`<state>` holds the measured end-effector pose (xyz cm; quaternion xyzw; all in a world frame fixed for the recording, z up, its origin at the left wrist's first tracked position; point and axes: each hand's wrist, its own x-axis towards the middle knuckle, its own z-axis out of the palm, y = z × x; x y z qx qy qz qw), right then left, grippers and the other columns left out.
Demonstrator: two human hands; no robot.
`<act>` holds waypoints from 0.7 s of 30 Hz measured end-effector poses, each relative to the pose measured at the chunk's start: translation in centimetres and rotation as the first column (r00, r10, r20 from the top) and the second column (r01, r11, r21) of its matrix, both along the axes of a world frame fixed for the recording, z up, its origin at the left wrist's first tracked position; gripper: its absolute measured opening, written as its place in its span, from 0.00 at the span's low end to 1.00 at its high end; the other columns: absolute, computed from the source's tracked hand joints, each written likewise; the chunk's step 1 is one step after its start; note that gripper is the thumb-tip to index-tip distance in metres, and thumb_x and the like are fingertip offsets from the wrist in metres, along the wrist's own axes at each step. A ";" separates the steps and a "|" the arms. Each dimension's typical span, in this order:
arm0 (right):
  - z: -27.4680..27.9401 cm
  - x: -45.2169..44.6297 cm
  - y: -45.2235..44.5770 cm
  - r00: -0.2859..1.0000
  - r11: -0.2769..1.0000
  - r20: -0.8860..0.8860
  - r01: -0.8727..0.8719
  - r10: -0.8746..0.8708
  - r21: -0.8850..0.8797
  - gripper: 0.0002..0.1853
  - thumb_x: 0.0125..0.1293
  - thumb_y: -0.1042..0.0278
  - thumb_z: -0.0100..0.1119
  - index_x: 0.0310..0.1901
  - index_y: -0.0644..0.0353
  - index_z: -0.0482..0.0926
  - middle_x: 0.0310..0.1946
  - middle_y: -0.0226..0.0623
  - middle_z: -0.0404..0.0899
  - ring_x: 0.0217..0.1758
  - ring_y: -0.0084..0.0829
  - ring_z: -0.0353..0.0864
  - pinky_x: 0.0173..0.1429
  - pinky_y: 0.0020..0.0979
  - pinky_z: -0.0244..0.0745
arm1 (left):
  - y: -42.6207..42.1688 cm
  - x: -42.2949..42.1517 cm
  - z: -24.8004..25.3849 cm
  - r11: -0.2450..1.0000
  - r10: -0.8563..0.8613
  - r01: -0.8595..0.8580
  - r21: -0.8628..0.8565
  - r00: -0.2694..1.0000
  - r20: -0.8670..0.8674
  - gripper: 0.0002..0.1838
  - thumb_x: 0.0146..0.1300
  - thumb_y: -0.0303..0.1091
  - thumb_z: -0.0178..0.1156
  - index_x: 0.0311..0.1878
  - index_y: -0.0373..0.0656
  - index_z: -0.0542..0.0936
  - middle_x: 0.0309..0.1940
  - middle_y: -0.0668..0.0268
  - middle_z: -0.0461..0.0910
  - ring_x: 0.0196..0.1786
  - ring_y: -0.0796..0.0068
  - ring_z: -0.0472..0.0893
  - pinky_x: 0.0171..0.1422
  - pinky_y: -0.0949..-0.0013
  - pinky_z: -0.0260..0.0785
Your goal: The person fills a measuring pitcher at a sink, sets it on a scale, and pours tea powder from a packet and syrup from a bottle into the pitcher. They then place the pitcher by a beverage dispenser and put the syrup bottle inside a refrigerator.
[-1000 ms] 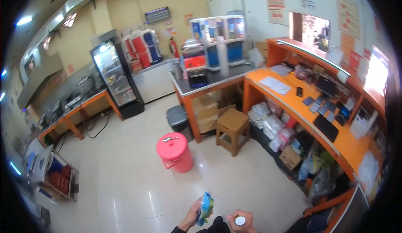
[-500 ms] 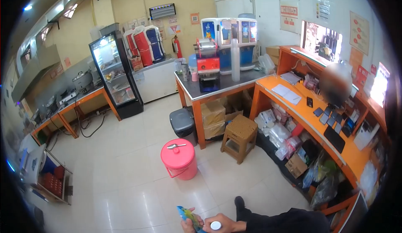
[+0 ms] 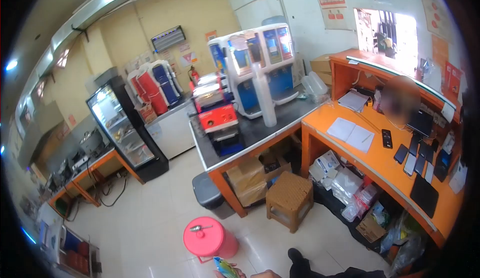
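Observation:
My left hand [image 3: 239,273] is closed around a blue-green printed packet [image 3: 226,267], low in the head view. Just to its right, my right hand [image 3: 266,274] shows only its curled back at the bottom edge. Whatever it grips is cut off from view. Beyond the packet stands a pink lidded bucket [image 3: 226,245] on the tiled floor. A metal scoop [image 3: 200,227] lies on top of its lid.
A brown woven-pattern stool [image 3: 290,198] and a grey bin [image 3: 212,195] stand by the dark-topped table [image 3: 255,143], which carries a red machine [image 3: 218,120] and a drink dispenser [image 3: 265,68]. The orange counter [image 3: 320,123] at right holds phones and an open notebook [image 3: 351,134].
My view has shifted forward and tilted, so the bucket, stool and counter appear larger and lower. Both hands sit lower in view; a white round end seen at my right hand is now out of sight.

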<state>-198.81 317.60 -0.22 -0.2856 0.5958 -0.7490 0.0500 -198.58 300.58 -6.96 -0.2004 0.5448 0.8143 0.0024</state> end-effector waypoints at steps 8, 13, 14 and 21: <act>-4.5 -17.4 17.6 0.767 0.779 -0.231 0.625 -0.599 0.056 0.09 0.54 0.73 0.64 0.21 0.60 0.72 0.16 0.33 0.71 0.20 0.26 0.72 0.25 0.30 0.67 | 11.1 -16.2 1.6 0.987 0.032 -0.052 0.154 0.991 0.134 0.31 0.65 0.66 0.39 0.46 0.48 0.76 0.24 0.66 0.75 0.22 0.71 0.73 0.24 0.69 0.65; -6.6 -24.1 26.6 0.446 0.399 -0.351 0.895 -0.824 0.200 0.11 0.47 0.73 0.66 0.17 0.57 0.71 0.15 0.38 0.73 0.17 0.38 0.76 0.23 0.34 0.68 | 12.2 -22.1 0.0 0.990 0.018 -0.042 0.136 0.985 0.170 0.31 0.65 0.66 0.39 0.45 0.48 0.76 0.24 0.67 0.75 0.22 0.71 0.73 0.24 0.69 0.65; -6.4 -25.0 28.1 0.386 0.335 -0.331 0.921 -0.861 0.201 0.12 0.47 0.73 0.65 0.17 0.57 0.70 0.14 0.39 0.72 0.16 0.39 0.74 0.23 0.34 0.66 | 12.3 -23.0 -0.1 0.991 0.022 -0.045 0.129 0.984 0.177 0.31 0.65 0.66 0.39 0.45 0.48 0.76 0.24 0.67 0.75 0.22 0.71 0.73 0.24 0.69 0.65; -7.2 -28.2 33.4 0.070 -0.002 -0.315 0.975 -0.947 0.223 0.15 0.53 0.74 0.62 0.16 0.59 0.64 0.11 0.38 0.65 0.13 0.37 0.69 0.20 0.32 0.60 | 11.9 -25.9 -0.8 0.992 0.030 -0.055 0.109 0.975 0.221 0.30 0.65 0.66 0.39 0.44 0.48 0.76 0.24 0.67 0.75 0.22 0.71 0.73 0.24 0.69 0.65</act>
